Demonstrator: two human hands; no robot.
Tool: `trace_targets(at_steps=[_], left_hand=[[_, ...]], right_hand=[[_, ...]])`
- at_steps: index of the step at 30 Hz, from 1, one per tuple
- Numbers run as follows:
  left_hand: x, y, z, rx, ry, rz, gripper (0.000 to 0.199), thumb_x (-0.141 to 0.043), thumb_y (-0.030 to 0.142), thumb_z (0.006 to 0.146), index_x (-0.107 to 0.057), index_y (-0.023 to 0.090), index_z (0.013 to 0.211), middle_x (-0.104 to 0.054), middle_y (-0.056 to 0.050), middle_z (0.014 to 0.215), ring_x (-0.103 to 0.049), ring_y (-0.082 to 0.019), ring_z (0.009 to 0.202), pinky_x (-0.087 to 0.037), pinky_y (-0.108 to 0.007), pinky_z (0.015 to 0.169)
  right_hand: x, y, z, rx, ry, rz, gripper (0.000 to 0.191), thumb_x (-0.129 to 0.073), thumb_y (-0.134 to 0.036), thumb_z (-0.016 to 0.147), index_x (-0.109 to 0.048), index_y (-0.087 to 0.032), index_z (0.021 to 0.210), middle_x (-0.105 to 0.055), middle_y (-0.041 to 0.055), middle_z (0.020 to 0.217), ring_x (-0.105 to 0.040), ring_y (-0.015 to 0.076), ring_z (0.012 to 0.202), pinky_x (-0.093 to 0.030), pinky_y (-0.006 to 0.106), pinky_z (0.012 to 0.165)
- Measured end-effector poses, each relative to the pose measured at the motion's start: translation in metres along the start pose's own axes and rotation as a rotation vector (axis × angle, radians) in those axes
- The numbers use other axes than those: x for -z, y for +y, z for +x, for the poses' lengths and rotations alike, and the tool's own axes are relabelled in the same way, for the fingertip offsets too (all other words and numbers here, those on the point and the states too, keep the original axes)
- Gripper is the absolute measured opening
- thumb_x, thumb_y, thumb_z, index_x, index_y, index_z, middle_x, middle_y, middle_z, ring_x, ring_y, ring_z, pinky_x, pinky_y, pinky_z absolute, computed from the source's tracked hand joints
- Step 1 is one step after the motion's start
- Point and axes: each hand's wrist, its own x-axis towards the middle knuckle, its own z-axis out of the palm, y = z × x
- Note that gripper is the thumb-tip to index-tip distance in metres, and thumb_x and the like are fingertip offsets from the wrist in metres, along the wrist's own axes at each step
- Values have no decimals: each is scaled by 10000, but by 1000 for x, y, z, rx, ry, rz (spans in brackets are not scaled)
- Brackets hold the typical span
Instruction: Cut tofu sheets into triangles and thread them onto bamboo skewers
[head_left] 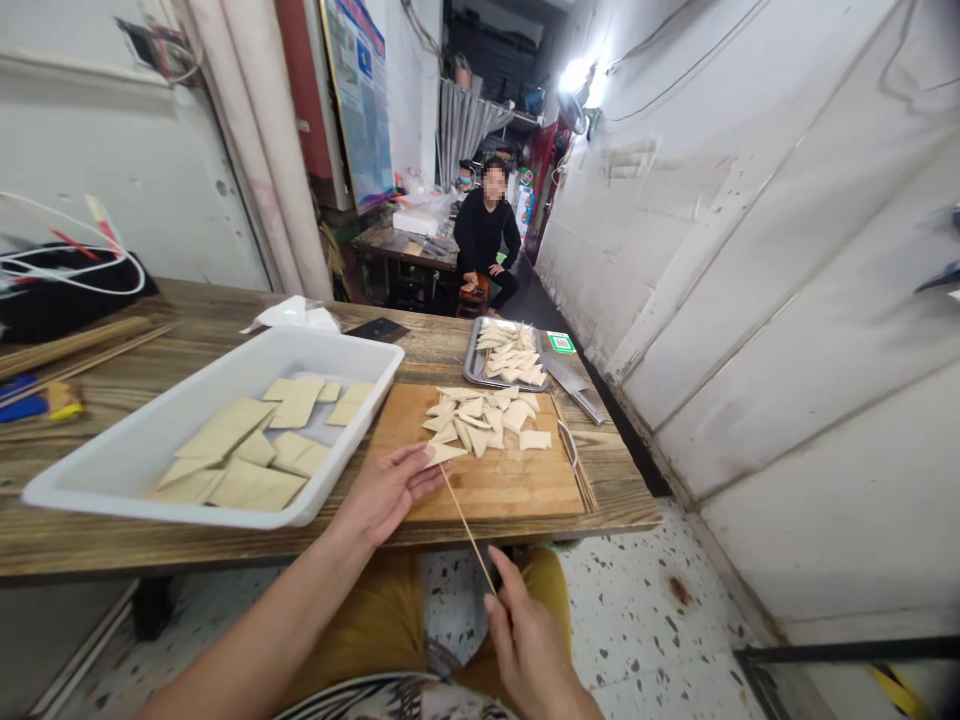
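My left hand (390, 488) pinches a pale triangular tofu piece (445, 454) over the left part of a wooden cutting board (495, 492). In my right hand (525, 630), low in front of my lap, is the lower end of a thin wooden skewer (469, 532). Its upper end meets the underside of the held piece; whether the tip is inside cannot be made out. A heap of cut tofu pieces (480, 415) lies on the board beyond my left hand. Larger tofu sheets (256, 485) lie in a white plastic tub (172, 513) on the left.
Behind the board stands a metal tray (471, 368) of skewered pieces (511, 352). A cleaver (570, 380) lies right of it, beside a green-edged card (561, 343). More skewers (585, 470) line the board's right side. A person (486, 235) sits in the background.
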Motion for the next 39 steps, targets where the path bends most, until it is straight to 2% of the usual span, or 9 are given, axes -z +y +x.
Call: trace_targets(at_steps=[6, 12, 14, 18, 24, 30, 39], left_hand=[[-8, -5, 1, 47, 4, 18, 85, -586, 49, 769, -617, 90, 837, -714, -129, 825, -695, -208, 743, -579, -324, 739], [-8, -6, 4, 49, -2, 13, 85, -547, 53, 797, -629, 71, 813, -714, -139, 820, -694, -198, 739, -578, -310, 739], [-8, -6, 4, 53, 3, 17, 89, -545, 52, 798, -633, 70, 803, -714, -139, 816, -694, -195, 735, -580, -304, 732], [-9, -6, 3, 62, -5, 30, 98, -542, 51, 801, -639, 65, 801, -715, -141, 810, -694, -195, 733, -581, -290, 719], [-8, -7, 4, 64, -3, 22, 93, -543, 44, 798, -635, 59, 801, -714, -147, 831, -694, -201, 744, -584, -290, 717], [-8, -8, 2, 68, -4, 26, 90, -539, 51, 805, -628, 61, 797, -714, -139, 825, -695, -203, 747, -585, -298, 713], [-8, -8, 0, 72, -27, 66, 74, -569, 61, 793, -640, 68, 813, -716, -135, 830, -694, -199, 747, -584, -271, 690]], right_hand=[[2, -27, 26, -23, -25, 93, 389, -330, -273, 949, -528, -135, 1254, -676, 71, 719, -620, 183, 564, -475, 240, 537], [2, -29, 25, 21, 37, 204, 374, -364, -255, 939, -563, -185, 1248, -701, 87, 970, -668, 177, 709, -520, 252, 696], [2, -27, 23, 13, 32, 214, 378, -363, -258, 941, -561, -184, 1254, -705, 84, 944, -668, 179, 704, -527, 258, 699], [2, -25, 21, -11, 27, 211, 390, -355, -282, 948, -560, -177, 1263, -697, 60, 754, -639, 174, 592, -537, 279, 714], [3, -26, 21, 4, 52, 214, 394, -350, -304, 952, -580, -172, 1243, -694, 70, 797, -643, 168, 622, -540, 258, 709], [2, -26, 20, 35, 81, 214, 396, -357, -314, 954, -587, -166, 1240, -660, 37, 652, -620, 154, 533, -541, 236, 680], [1, -23, 22, 21, 66, 244, 389, -371, -264, 941, -589, -140, 1237, -699, 87, 830, -670, 175, 667, -540, 246, 692]])
